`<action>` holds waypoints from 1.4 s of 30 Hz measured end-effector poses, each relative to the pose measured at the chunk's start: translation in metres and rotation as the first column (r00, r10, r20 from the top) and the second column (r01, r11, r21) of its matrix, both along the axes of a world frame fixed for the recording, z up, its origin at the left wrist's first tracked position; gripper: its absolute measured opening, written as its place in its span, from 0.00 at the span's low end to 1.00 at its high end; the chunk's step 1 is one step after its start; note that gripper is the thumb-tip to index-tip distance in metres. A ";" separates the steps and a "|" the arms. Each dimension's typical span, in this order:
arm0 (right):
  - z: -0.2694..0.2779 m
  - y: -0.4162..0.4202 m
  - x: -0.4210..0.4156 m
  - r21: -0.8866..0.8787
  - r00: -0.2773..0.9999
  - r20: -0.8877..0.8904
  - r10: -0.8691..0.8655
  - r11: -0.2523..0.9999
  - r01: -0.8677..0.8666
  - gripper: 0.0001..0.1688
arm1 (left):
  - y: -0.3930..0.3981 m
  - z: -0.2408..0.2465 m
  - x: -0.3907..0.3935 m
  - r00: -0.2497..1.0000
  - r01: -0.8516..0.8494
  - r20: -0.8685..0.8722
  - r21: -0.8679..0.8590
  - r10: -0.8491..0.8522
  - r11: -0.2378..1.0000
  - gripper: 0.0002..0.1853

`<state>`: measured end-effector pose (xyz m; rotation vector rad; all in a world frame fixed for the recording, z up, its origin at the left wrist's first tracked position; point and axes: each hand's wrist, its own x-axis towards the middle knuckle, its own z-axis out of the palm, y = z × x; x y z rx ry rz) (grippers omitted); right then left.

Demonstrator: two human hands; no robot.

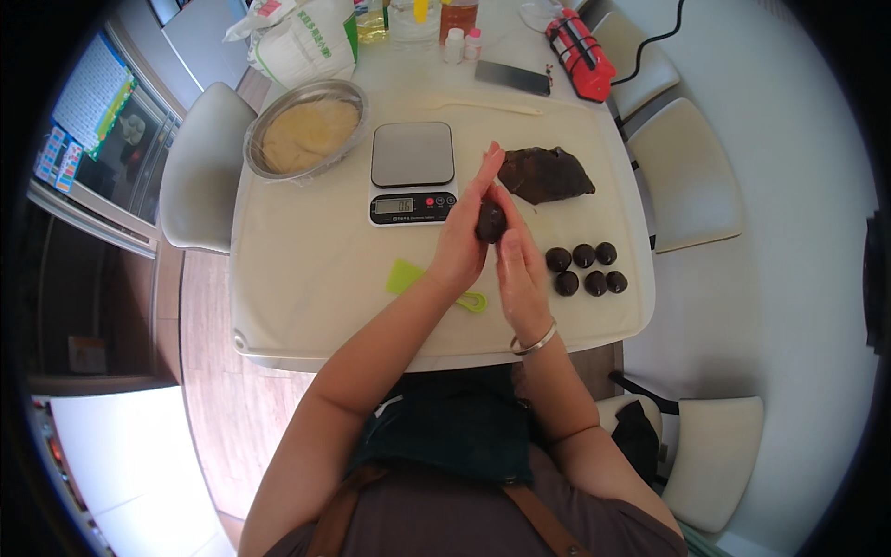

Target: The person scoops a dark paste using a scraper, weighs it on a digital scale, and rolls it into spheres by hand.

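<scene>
Between both palms sits a dark brown ball of paste (491,221), pressed by my left hand (463,233) on one side and my right hand (523,268) on the other. Several similar dark balls (583,256) rest in two rows to the right of my right hand. Beyond the hands lies a larger dark paste lump (546,174). A digital kitchen scale (413,157) with a bare metal plate stands just left of the hands, its display lit. Under my left forearm is a lime-green scraper (405,276), partly hidden.
A metal bowl of pale dough (306,132) under plastic film stands at the back left. Behind are a white bag (306,45), bottles (456,43), a dark flat slab (513,77), a cream spatula (487,108) and a red corded device (581,56). Chairs (686,177) flank the table.
</scene>
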<state>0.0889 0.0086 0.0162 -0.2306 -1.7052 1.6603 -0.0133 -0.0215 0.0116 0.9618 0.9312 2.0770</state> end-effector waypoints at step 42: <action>-0.012 0.086 -0.010 0.809 0.865 0.384 -0.323 0.570 -0.147 0.28 | -0.017 0.005 0.018 0.631 0.655 0.455 0.121 -0.628 0.746 0.33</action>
